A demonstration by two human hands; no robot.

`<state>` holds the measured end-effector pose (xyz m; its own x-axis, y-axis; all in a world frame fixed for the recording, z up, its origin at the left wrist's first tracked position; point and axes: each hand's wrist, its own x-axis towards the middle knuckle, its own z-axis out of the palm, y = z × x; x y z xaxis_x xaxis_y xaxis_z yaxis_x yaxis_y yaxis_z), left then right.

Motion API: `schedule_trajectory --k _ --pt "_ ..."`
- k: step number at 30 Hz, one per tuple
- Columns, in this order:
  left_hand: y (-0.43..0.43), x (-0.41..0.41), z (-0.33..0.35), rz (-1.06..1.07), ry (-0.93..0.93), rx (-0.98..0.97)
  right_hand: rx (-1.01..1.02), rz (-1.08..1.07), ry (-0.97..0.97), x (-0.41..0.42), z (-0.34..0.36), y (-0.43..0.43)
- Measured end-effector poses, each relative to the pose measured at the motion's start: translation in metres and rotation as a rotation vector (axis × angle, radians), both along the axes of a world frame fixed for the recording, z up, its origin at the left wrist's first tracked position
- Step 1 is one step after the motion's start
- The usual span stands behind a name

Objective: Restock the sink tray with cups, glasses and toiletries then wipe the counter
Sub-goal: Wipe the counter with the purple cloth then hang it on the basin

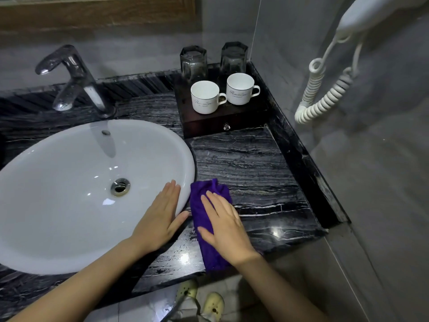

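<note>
A purple cloth lies on the black marble counter just right of the basin. My right hand presses flat on the cloth, fingers extended. My left hand rests flat and open on the rim of the white basin. At the back right stands a dark wooden tray with a small drawer knob. It carries two white cups and, behind them, two upturned glasses.
A chrome faucet rises behind the basin. A white wall-mounted hair dryer with a coiled cord hangs on the right wall. A raised marble ledge borders the counter's right side. Pale shoes show on the floor below.
</note>
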<state>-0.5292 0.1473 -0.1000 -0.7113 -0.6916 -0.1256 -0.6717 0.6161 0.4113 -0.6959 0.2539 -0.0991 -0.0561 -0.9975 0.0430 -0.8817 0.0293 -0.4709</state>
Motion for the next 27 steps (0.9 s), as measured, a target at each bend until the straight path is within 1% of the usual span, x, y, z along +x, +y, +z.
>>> schedule_trajectory --k 2,4,6,7,8,10,12,14,16,18,21,24,27 --pt "0.0 0.0 0.0 0.001 0.006 -0.004 -0.056 -0.01 -0.046 0.001 0.003 -0.008" --pt "0.001 -0.001 0.002 0.003 0.0 -0.006 -0.133 -0.064 -0.165 -0.002 0.008 -0.014" --pt "0.001 -0.001 0.003 0.003 -0.007 -0.007 -0.235 -0.196 -0.326 -0.014 0.017 -0.011" --pt "0.001 -0.001 0.003 0.002 -0.01 -0.008 -0.282 -0.275 -0.373 -0.024 0.022 -0.007" --pt "0.001 0.0 0.003 0.003 -0.011 -0.009 -0.321 -0.34 -0.382 -0.036 0.027 -0.001" --pt "0.002 0.001 0.002 0.004 -0.008 -0.01 -0.369 -0.41 -0.326 -0.065 0.033 0.013" --pt "0.002 0.001 0.002 0.002 -0.004 -0.015 -0.361 -0.453 -0.24 -0.096 0.033 0.027" --pt "0.002 0.0 0.001 0.001 -0.005 -0.038 -0.302 -0.486 -0.179 -0.12 0.025 0.036" --pt "0.003 -0.001 0.001 -0.001 -0.011 -0.065 -0.187 -0.5 -0.173 -0.133 0.012 0.036" --pt "0.003 -0.001 0.0 0.001 -0.018 -0.073 -0.077 -0.458 -0.163 -0.133 0.001 0.029" --pt "0.003 -0.001 -0.001 0.001 -0.027 -0.083 0.009 -0.339 -0.053 -0.13 -0.01 0.014" --pt "0.003 -0.002 -0.002 -0.002 -0.031 -0.093 0.047 -0.275 0.026 -0.125 -0.013 0.008" --pt "0.003 -0.002 -0.003 -0.002 -0.034 -0.1 0.065 -0.168 0.043 -0.106 -0.012 0.003"
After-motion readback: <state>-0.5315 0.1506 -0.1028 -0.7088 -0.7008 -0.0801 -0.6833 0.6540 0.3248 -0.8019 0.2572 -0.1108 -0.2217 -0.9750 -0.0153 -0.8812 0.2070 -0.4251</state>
